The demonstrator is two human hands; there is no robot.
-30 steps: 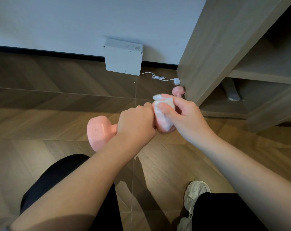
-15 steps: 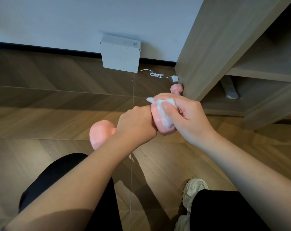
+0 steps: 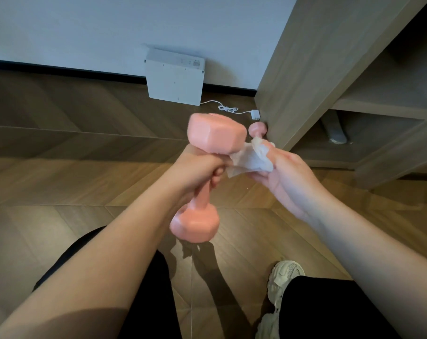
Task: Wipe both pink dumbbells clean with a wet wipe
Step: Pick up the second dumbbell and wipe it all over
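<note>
While my left hand (image 3: 197, 172) is clenched round the handle of the smooth pink hex-headed dumbbell (image 3: 214, 135), held in the air with one head low toward me and the other raised, I'd keep that grip firm and roll the wrist to offer each face. Beside it, my right hand (image 3: 288, 177) grasps the crumpled white wet wipe (image 3: 251, 160) under the raised head; I'd press flat and sweep every facet. Farther off, the second small pink dumbbell (image 3: 257, 129) lies on the brown wooden floor (image 3: 85, 143), touching the wooden cabinet (image 3: 293, 81) at its foot.
</note>
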